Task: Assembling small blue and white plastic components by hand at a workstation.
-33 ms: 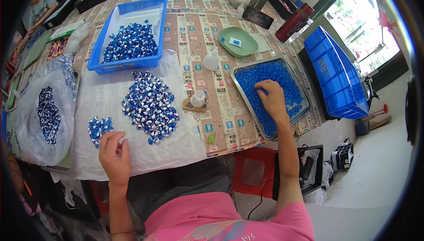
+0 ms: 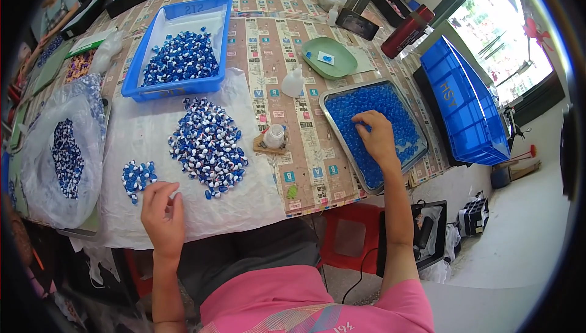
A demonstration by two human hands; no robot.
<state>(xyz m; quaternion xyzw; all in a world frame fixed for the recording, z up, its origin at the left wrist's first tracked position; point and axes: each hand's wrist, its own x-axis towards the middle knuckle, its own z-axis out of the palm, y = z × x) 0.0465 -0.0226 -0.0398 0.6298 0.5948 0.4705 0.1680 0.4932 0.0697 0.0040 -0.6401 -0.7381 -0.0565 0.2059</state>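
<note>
At the white sheet's front edge, my left hand [image 2: 163,214] has its fingers curled in toward the thumb; anything small between them is hidden. Just beyond it lies a small cluster of blue-and-white beads [image 2: 137,177]. A larger pile of blue-and-white beads [image 2: 207,144] spreads to its right. My right hand [image 2: 375,134] reaches over a metal tray [image 2: 334,126] of clear blue beads [image 2: 390,110]. Its fingers are bent down at the beads, with a gap between thumb and forefinger. Between the hands stands a small white jar [image 2: 274,134] on a wooden block [image 2: 262,147].
Behind the pile, a blue bin [image 2: 183,92] holds more blue-and-white beads. A clear plastic bag [image 2: 39,150] of beads is at left. Behind the metal tray are a white squeeze bottle [image 2: 292,84], a green dish [image 2: 345,64] and a red flask [image 2: 408,31]. A blue crate [image 2: 461,98] stands at right.
My left hand has shifted slightly to the right, away from the small cluster. The right hand stays over the metal tray.
</note>
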